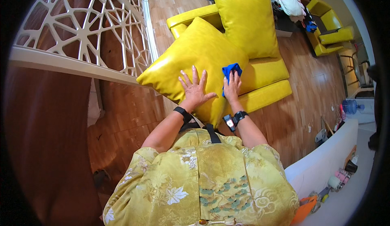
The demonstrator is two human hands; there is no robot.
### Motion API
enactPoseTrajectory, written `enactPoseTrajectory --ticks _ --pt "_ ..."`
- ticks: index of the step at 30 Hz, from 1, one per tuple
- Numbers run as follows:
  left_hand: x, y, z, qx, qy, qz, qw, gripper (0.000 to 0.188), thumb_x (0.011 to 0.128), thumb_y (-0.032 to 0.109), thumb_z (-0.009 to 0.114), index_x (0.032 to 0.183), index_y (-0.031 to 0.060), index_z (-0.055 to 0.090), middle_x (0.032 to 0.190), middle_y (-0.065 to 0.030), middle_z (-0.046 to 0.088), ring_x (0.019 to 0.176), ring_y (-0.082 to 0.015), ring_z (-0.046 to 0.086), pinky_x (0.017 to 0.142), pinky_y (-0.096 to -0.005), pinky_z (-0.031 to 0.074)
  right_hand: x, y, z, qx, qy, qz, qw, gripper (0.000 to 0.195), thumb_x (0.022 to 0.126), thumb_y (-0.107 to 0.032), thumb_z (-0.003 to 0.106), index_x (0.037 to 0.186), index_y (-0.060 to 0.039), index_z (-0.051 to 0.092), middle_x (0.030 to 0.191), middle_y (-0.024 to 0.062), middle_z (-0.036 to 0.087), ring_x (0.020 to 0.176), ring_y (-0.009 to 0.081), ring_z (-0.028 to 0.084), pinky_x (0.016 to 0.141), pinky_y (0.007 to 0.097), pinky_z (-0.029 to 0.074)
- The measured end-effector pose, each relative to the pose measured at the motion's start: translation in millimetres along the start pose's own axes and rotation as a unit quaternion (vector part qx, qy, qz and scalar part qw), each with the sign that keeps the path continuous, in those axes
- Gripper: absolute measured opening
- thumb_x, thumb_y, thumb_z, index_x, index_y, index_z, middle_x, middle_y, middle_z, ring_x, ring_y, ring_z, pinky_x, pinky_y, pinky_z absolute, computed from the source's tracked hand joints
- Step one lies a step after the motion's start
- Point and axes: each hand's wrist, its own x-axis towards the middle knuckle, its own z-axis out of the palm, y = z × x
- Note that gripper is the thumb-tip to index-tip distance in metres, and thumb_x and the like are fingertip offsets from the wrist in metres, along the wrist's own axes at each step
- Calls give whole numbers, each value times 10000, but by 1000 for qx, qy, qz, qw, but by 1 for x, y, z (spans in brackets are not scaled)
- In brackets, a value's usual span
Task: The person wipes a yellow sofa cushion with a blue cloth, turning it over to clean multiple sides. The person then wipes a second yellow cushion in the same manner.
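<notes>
A large yellow leather-like cushion [198, 52] lies across a yellow sofa [265, 73] in front of me. My left hand [196, 88] rests flat on the cushion with its fingers spread, holding nothing. To its right, my right hand [232, 85] grips a blue cloth [228, 70] and presses it against the cushion's right part. Part of the cloth is hidden beneath the fingers. Just beyond, a second yellow cushion [245, 21] leans on the sofa.
A white lattice screen [82, 32] stands at the left over the wood floor [307, 82]. Piled clothes [288, 3] lie at the back right, near a yellow armchair [330, 24]. A white ledge [323, 146] holding cups and other items curves along the right, below a blue water jug [350, 107].
</notes>
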Motion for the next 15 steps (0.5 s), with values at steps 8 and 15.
enactPoseTrajectory --ticks 8,15 --pt "-26 -22 -24 18 9 69 997 1129 821 833 586 1652 118 314 1738 -212 157 1582 -522 46 1254 -661 8 -15 -71 -17 -60 -25 -206 976 526 966 -330 648 1471 -201 578 1633 72 412 1489 392 328 1194 565 280" --pt "-65 -45 -34 5 41 32 999 1162 800 761 667 1642 49 298 1738 -153 216 1621 -328 151 1300 -553 45 -47 -84 -48 -29 -90 -346 933 544 895 -314 733 1423 -239 631 1625 56 435 1525 358 308 1209 553 243"
